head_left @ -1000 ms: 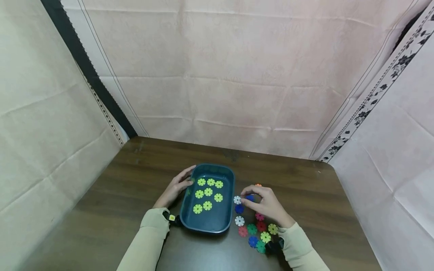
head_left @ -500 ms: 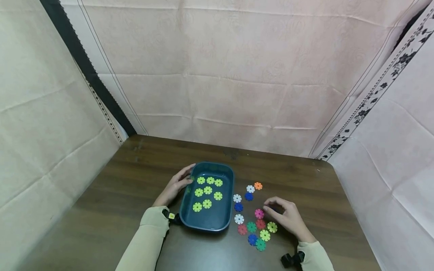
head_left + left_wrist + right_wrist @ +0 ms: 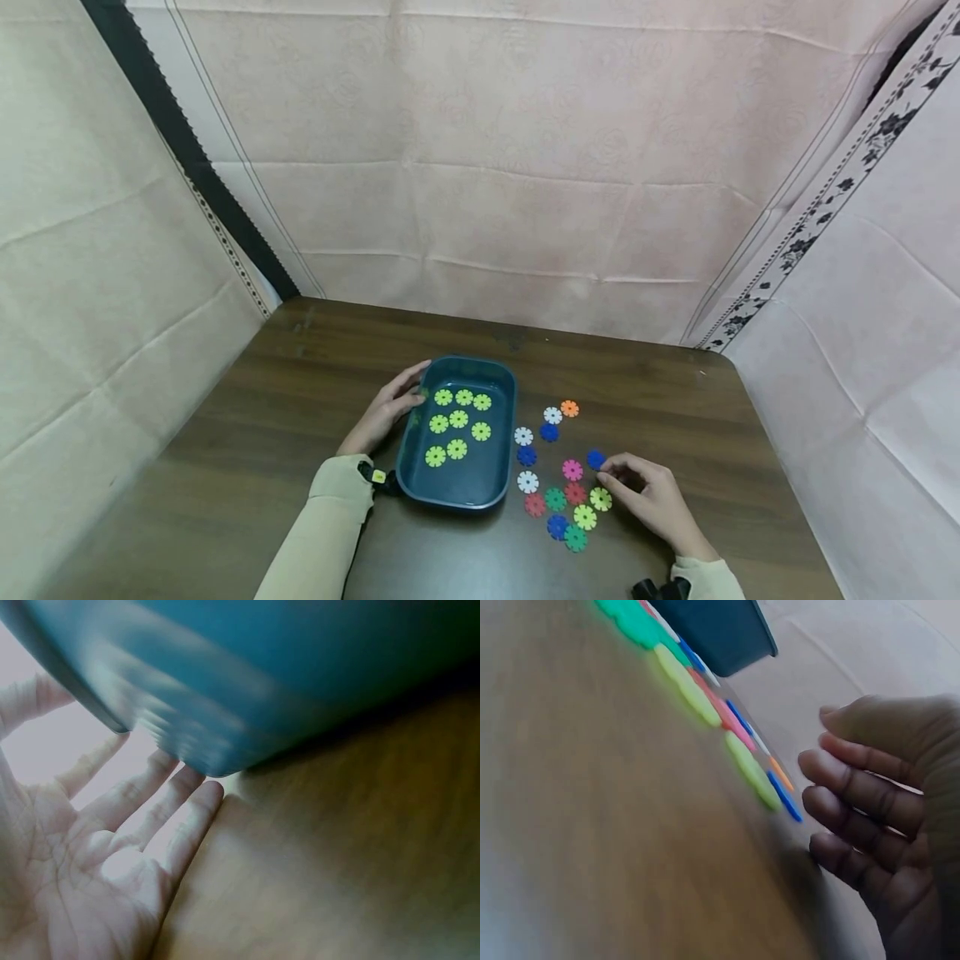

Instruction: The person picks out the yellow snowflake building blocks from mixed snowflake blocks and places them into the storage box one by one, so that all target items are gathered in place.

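Observation:
A dark teal tray (image 3: 457, 493) stands on the table with several yellow-green flower-shaped discs (image 3: 458, 419) lying inside. My left hand (image 3: 386, 412) rests at its left rim; in the left wrist view the fairly straight, spread fingers (image 3: 184, 825) touch the outer wall. To the tray's right, my right hand (image 3: 652, 496) is beside a blue flower disc (image 3: 596, 460) on the table. Its fingers are loosely bent, and the right wrist view shows no disc in them. That view has the blue disc (image 3: 784, 796) apart from the fingertips.
Between tray and right hand lie several loose flower discs: an orange one (image 3: 569, 408), a pink one (image 3: 572, 470), a green one (image 3: 575, 537), plus white, red, blue and yellow-green ones. Pale cloth (image 3: 510, 167) hangs behind and beside the wooden table (image 3: 360, 333).
My right hand has moved right and toward me from the upper discs. The blue disc, partly hidden by the fingers half a second ago, now shows on the table. My left hand stays put.

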{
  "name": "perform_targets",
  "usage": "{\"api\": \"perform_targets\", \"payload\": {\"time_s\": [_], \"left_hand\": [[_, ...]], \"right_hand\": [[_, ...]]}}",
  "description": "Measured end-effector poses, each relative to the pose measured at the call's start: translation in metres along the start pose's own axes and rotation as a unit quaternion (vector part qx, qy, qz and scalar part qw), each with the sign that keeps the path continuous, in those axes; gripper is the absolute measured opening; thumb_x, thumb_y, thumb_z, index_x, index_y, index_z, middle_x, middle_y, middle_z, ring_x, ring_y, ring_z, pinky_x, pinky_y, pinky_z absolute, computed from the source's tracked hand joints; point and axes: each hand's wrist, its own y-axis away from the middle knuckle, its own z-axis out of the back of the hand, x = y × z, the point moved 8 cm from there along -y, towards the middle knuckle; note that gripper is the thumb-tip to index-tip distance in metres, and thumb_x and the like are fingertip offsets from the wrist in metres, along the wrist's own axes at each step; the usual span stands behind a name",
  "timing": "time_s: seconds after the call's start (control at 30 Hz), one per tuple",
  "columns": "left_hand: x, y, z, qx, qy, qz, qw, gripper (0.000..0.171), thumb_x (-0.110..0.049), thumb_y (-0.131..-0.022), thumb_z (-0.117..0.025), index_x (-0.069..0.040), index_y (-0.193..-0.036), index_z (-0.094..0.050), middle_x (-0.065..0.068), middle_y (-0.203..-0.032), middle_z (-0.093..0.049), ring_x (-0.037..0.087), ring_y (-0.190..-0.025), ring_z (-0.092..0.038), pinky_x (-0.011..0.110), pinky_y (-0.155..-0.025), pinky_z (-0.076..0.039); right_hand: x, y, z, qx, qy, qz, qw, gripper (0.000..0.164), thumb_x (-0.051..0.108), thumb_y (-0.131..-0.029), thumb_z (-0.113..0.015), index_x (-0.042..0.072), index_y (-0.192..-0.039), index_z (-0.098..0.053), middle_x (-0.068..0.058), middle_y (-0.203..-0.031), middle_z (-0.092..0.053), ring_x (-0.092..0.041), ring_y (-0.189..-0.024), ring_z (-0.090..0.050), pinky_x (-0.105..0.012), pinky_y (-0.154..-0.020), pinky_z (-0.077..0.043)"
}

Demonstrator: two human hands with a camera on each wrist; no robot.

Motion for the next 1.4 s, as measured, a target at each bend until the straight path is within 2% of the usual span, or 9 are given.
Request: {"api": "perform_targets", "payload": {"time_s": [0.2,0.53,0.73,0.87,1.07,1.27,1.4], "left_hand": [[-0.002,-0.001,0.002,-0.003,-0.002,0.004,1.0,0.056,-0.016,-0.102,-0.056,-0.033,-0.154,-0.04,0.006,-0.152,-0.044,0.032,-0.135,-0.046,0.053,-0.108,-0.038],[0.004,0.005,0.0,-0.006,-0.007,0.01,0.9999,0.057,-0.016,-0.102,-0.057,-0.033,-0.154,-0.041,0.005,-0.151,-0.045,0.032,-0.134,-0.046,0.052,-0.106,-0.039],[0.005,0.004,0.0,-0.005,-0.008,0.006,0.9999,0.056,-0.017,-0.102,-0.056,-0.034,-0.154,-0.041,0.005,-0.151,-0.046,0.032,-0.133,-0.047,0.051,-0.106,-0.04],[0.003,0.003,0.001,-0.007,-0.013,0.009,0.9998,0.056,-0.018,-0.102,-0.057,-0.035,-0.153,-0.041,0.005,-0.151,-0.046,0.032,-0.132,-0.048,0.052,-0.104,-0.041],[0.002,0.003,0.001,-0.003,-0.013,0.006,0.9999,0.056,-0.018,-0.103,-0.056,-0.032,-0.154,-0.04,0.009,-0.151,-0.045,0.035,-0.132,-0.047,0.052,-0.103,-0.042],[0.002,0.002,0.001,-0.003,-0.013,0.005,0.9999,0.056,-0.019,-0.102,-0.057,-0.034,-0.153,-0.04,0.006,-0.15,-0.046,0.033,-0.132,-0.048,0.05,-0.103,-0.042],[0.003,0.001,0.001,-0.005,-0.012,0.005,0.9999,0.057,-0.019,-0.102,-0.058,-0.034,-0.153,-0.041,0.006,-0.149,-0.047,0.033,-0.132,-0.048,0.05,-0.103,-0.042]], "right_hand": [[-0.002,0.01,0.011,-0.008,0.049,0.01,0.999,0.018,0.015,-0.087,-0.08,0.028,-0.093,-0.07,0.016,-0.078,-0.063,-0.005,-0.061,-0.054,-0.023,-0.053,-0.045],[0.0,0.021,0.016,0.035,0.074,0.019,0.996,0.016,0.017,-0.084,-0.084,0.022,-0.093,-0.071,0.015,-0.079,-0.06,-0.002,-0.063,-0.051,-0.022,-0.054,-0.044],[-0.001,0.021,0.008,0.063,0.075,0.021,0.995,0.021,0.023,-0.084,-0.084,0.024,-0.1,-0.071,0.011,-0.084,-0.059,-0.006,-0.07,-0.05,-0.022,-0.059,-0.043],[-0.003,0.019,0.004,0.076,0.071,0.007,0.995,0.019,0.024,-0.086,-0.082,0.028,-0.1,-0.07,0.014,-0.086,-0.059,-0.007,-0.075,-0.049,-0.024,-0.063,-0.041],[-0.002,0.018,0.001,0.07,0.062,0.001,0.996,0.023,0.024,-0.084,-0.084,0.028,-0.102,-0.07,0.012,-0.087,-0.059,-0.007,-0.076,-0.048,-0.024,-0.065,-0.041],[0.002,0.017,-0.005,0.08,0.06,0.009,0.995,0.023,0.024,-0.085,-0.082,0.028,-0.105,-0.069,0.011,-0.088,-0.058,-0.008,-0.077,-0.046,-0.024,-0.065,-0.04],[0.001,0.017,-0.004,0.084,0.055,-0.006,0.995,0.022,0.024,-0.086,-0.081,0.027,-0.104,-0.068,0.011,-0.09,-0.059,-0.009,-0.078,-0.047,-0.025,-0.065,-0.04]]}}
